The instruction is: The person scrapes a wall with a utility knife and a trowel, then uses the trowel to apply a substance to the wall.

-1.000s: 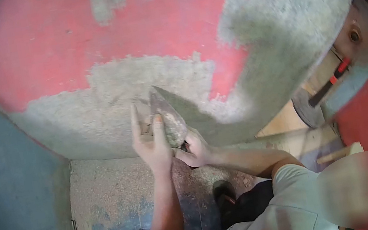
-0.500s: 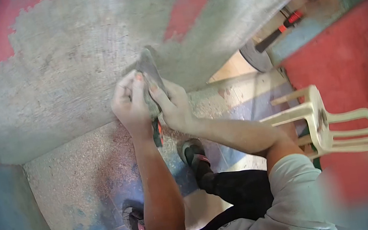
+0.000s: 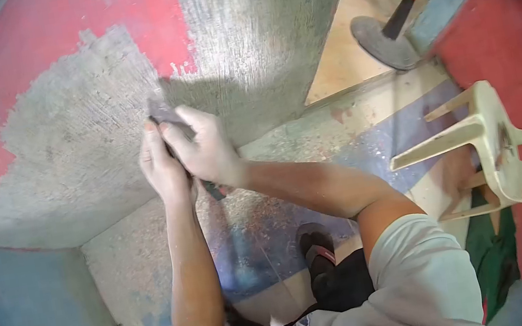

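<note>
Both hands are pale with dust and close together in front of the wall [image 3: 77, 118]. Between them is a thin, dark grey sheet, which looks like folded sandpaper [image 3: 163, 112]. My left hand [image 3: 163, 165] is closed at its lower left side, thumb up near its edge. My right hand [image 3: 209, 149] is wrapped round it from the right, thumb pressed on it. The sheet's upper end points at the wall, overlapping the bare grey area below the pink paint. Just below my hands, a dark tool handle with some red [image 3: 214, 190] shows in part.
Paint flakes and dust cover the tiled floor [image 3: 262, 211]. A cream plastic chair [image 3: 489, 145] lies tipped at the right, by a red wall [image 3: 504, 46]. A round-headed tool with a black and red handle [image 3: 399, 19] leans in the opening beyond the wall's edge.
Both hands have moved left and slightly down with the sheet, turning it. The view has swung, so the chair and round-headed tool sit farther right.
</note>
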`<action>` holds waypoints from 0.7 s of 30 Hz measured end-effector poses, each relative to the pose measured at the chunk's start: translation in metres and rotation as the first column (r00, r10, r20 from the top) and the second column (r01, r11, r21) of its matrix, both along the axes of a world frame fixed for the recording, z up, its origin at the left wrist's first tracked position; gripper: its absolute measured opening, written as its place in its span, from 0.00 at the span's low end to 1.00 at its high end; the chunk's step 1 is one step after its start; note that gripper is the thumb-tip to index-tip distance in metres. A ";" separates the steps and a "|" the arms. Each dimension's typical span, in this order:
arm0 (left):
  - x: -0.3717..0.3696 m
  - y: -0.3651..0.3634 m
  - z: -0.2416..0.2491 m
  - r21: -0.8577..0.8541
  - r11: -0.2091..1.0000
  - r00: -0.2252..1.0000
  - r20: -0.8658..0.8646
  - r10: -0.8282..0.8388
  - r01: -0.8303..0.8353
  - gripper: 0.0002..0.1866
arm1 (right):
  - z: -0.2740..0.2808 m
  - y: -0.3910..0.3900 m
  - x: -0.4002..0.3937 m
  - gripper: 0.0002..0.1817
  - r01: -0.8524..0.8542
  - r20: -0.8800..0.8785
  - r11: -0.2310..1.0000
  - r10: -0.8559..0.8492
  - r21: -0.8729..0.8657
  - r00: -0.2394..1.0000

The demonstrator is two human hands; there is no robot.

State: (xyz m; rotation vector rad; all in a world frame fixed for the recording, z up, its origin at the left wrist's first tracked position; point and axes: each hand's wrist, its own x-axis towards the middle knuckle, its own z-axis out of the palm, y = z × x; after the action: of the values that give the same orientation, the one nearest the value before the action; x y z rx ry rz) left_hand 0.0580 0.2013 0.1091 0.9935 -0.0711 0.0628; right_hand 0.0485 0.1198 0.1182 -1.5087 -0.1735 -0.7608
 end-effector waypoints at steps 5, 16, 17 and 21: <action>0.003 -0.024 -0.019 0.197 0.980 0.999 -0.053 -0.012 0.022 0.16 | -0.027 -0.037 0.004 0.16 0.024 -0.116 1.000 -0.024 0.000 0.993; 0.005 -0.038 -0.040 0.248 0.960 0.991 0.019 0.129 -0.129 0.16 | -0.049 -0.040 0.021 0.15 -0.023 -0.134 0.992 0.007 -0.122 0.991; 0.002 -0.036 -0.049 0.242 0.963 0.991 -0.033 0.129 -0.118 0.16 | -0.055 -0.039 0.021 0.15 -0.023 -0.123 0.992 0.008 -0.123 0.992; 0.022 -0.033 0.013 0.287 0.942 0.972 0.206 0.115 -0.172 0.16 | 0.017 -0.039 0.034 0.14 0.006 -0.054 0.993 -0.013 -0.114 0.998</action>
State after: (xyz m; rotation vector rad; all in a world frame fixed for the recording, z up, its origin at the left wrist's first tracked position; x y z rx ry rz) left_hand 0.0800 0.1682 0.1217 1.2983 -0.1842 0.2874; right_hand 0.0822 0.0810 0.1355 -1.6378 -0.1712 -0.7264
